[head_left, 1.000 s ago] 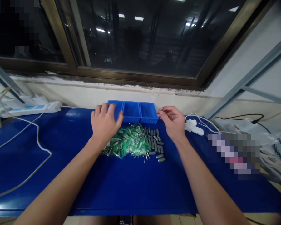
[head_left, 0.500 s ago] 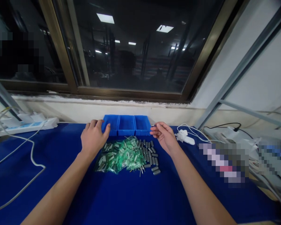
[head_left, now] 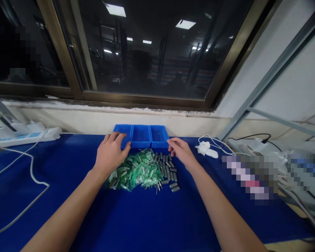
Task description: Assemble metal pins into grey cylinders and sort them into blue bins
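Three blue bins [head_left: 141,144] stand side by side against the wall. My left hand [head_left: 111,151] hovers in front of the leftmost bin, thumb apart from the curved fingers, nothing in it. Close to the right bin's front right corner, my right hand [head_left: 181,151] has thumb and fingertips pinched together; whatever is between them is too small to make out. Below the bins lies a heap of green-tinted plastic bags [head_left: 139,171] with small metal parts in them. Loose grey metal cylinders [head_left: 168,169] lie in rough rows to the right of the heap, and several thin pins [head_left: 158,187] poke out at its front.
A white power strip [head_left: 28,137] with plugs and cables is at the left. On the right are a white device with a cord [head_left: 208,151] and a blurred-out patch. Metal frame posts [head_left: 241,117] rise at both sides. A window spans the back.
My left hand has moved right, over the edge of the bag heap. My right hand has shifted slightly left to the bin corner; the small metallic piece at its fingertips no longer shows clearly.
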A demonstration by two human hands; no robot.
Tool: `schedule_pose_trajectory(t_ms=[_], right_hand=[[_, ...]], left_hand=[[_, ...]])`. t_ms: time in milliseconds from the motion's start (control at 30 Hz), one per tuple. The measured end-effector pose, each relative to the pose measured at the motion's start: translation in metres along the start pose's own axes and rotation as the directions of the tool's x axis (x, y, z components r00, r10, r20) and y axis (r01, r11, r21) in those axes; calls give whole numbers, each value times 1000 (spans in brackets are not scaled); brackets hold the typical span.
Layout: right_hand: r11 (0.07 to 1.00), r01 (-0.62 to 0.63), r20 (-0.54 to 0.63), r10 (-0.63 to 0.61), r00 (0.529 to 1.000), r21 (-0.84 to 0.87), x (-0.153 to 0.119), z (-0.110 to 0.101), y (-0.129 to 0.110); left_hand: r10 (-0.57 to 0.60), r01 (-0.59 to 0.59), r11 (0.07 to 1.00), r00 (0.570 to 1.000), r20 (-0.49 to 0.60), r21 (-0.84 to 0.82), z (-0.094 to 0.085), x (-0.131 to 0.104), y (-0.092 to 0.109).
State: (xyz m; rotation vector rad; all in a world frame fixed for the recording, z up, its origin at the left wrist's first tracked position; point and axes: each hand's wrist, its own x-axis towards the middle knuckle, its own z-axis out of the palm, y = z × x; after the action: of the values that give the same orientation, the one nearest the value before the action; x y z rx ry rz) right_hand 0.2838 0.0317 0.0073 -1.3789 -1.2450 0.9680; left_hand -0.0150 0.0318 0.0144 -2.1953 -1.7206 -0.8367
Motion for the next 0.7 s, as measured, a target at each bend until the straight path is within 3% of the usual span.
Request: schedule_pose_trajectory(t_ms=[100, 200, 333, 467, 700], right_hand=[[977, 153, 13, -153, 988, -147, -8, 7, 0], [865, 317, 90, -307, 948, -389, -19, 18, -3], [710, 314, 219, -225, 949, -630, -32, 35, -6], [651, 281, 254, -139, 957, -705, -42, 46, -10], [619, 328, 373, -60, 926, -714, -51, 21, -29]], left_hand=[[85, -82, 995, 995, 49, -62, 3, -2, 5], [81, -70, 993, 989, 121, -90, 5, -2, 6], [54, -24, 991, 972, 231, -130, 2, -3, 9], [125, -66, 979, 943, 308, -193, 3, -5, 19], [219, -165, 963, 940, 262, -213, 8, -10, 39]])
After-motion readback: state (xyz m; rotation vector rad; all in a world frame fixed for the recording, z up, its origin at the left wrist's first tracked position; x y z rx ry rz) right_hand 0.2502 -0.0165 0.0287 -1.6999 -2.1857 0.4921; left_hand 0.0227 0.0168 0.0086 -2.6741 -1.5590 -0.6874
